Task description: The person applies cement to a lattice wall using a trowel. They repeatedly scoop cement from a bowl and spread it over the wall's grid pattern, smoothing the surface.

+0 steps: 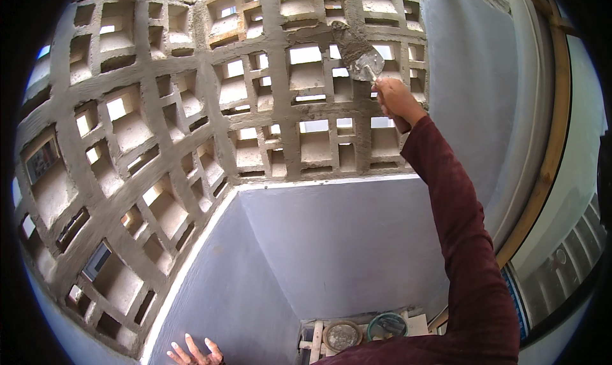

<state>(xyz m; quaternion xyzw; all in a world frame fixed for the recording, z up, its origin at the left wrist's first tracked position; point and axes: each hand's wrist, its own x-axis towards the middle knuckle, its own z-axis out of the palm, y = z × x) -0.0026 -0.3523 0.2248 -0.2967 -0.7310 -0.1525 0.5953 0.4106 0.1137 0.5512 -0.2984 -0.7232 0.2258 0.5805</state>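
Observation:
My right hand (pixel 396 100) is raised high at the upper right, with its fingers wrapped round the handle of a trowel (pixel 370 65). The metal blade rests on or very near the grey openwork block wall (pixel 290 110), over a strip between its openings. Wet-looking dark mortar (pixel 349 43) lies along that strip, just beyond the blade tip. Down at the lower edge, my left hand (pixel 196 352) has its fingers spread and holds nothing; it is near the smooth grey lower wall (pixel 344 237). The rest of that hand is cut off by the frame.
A round tub of grey mortar (pixel 342 336) and a teal-rimmed bucket (pixel 387 325) with something in it stand at the bottom beside a pale pole (pixel 317 341). A wooden beam (pixel 549 167) curves up the right side. A pale ledge (pixel 331 181) runs under the blocks.

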